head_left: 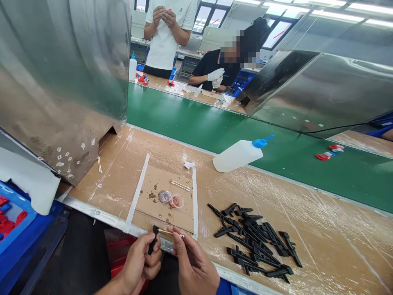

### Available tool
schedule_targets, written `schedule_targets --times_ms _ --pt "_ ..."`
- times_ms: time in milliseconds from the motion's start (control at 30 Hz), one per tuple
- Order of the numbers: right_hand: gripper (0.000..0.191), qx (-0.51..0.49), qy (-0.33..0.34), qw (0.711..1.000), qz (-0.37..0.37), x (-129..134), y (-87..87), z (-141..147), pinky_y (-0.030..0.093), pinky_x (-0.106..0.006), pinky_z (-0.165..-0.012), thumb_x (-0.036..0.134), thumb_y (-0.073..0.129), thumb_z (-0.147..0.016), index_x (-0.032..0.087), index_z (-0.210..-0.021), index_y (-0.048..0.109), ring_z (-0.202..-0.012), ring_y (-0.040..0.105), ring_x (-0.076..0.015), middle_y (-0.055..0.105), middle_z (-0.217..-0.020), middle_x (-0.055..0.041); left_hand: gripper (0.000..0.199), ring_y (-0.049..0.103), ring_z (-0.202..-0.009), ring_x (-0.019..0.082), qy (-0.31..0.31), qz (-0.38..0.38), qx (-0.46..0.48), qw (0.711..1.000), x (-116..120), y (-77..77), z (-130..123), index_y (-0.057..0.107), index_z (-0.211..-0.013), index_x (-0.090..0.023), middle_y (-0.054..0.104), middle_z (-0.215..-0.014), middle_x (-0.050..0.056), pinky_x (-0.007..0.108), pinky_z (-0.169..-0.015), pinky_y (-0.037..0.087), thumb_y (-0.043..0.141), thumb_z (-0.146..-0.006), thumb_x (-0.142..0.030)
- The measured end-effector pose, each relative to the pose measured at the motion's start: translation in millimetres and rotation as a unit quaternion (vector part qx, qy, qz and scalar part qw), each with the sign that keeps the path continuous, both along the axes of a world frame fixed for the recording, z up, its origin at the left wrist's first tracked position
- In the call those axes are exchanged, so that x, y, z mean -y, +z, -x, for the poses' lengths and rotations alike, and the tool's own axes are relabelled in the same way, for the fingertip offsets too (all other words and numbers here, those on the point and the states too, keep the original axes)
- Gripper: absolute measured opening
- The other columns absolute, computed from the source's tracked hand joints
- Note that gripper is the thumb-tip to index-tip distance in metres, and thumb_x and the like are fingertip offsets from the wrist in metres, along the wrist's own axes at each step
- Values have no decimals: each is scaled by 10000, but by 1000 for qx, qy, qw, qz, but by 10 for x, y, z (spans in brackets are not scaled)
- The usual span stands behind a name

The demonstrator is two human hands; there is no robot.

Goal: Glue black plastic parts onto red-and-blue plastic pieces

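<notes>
My left hand (141,260) is closed around a black plastic part (153,241), near the front edge of the table. Pinched in the fingers of my right hand (196,262) is a cotton swab (166,232); its far end meets or nearly meets the top of the part. Beyond my hands lies a piece of cardboard (181,178) spotted with dark stains. On it are a small clear cup (165,197), another small cup with reddish contents (176,201), and more cotton swabs (180,185). A pile of similar black plastic parts (254,233) lies to the right.
A white bottle with a blue nozzle (238,155) stands tilted in view before the green belt (184,114). Red and blue pieces (330,152) rest on the belt. Metal panels flank it. At left is a blue bin (18,233). Two people work across the belt.
</notes>
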State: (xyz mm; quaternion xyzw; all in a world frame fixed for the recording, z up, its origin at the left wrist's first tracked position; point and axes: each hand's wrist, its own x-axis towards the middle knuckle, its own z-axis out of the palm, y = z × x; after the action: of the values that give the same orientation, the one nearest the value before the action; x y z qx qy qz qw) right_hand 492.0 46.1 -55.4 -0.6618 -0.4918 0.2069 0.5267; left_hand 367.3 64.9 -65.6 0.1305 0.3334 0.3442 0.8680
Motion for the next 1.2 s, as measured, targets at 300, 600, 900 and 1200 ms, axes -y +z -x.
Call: schedule_targets --times_ms 300,600,900,1200 --pt "170 15 13 1000 -24 -1 -76 45 588 -242 -726 330 659 -880 214 -956 758 -772 739 -192 775 -908 -45 446 4 -384 41 -3 6 -5 1000 -15 -20 -12 420 -661 -211 132 -431 -146 205 -392 10 615 -713 -609" --pt "364 189 174 945 -201 -96 89 11 573 -257 -770 23 600 -869 201 -1181 662 -837 712 -170 757 -967 -55 460 139 -429 41 21 20 -46 999 28 -102 -8 401 -680 -205 301 -502 -118 195 -440 100 680 -737 -566" --pt "296 -218 -23 974 58 -12 -132 -11 518 -214 -511 431 730 -799 163 -923 752 -538 600 -130 755 -807 -49 431 22 -340 21 -1 0 50 999 -4 -168 7 468 -673 -203 169 -416 -147 174 -353 23 644 -729 -592" --pt "448 -80 -103 991 -32 -593 121 -342 533 -278 -709 496 685 -824 157 -1110 625 -771 688 -191 746 -890 -78 510 56 -277 4 -14 11 104 994 -15 -196 39 497 -681 -206 252 -393 -142 164 -303 43 775 -598 -625"
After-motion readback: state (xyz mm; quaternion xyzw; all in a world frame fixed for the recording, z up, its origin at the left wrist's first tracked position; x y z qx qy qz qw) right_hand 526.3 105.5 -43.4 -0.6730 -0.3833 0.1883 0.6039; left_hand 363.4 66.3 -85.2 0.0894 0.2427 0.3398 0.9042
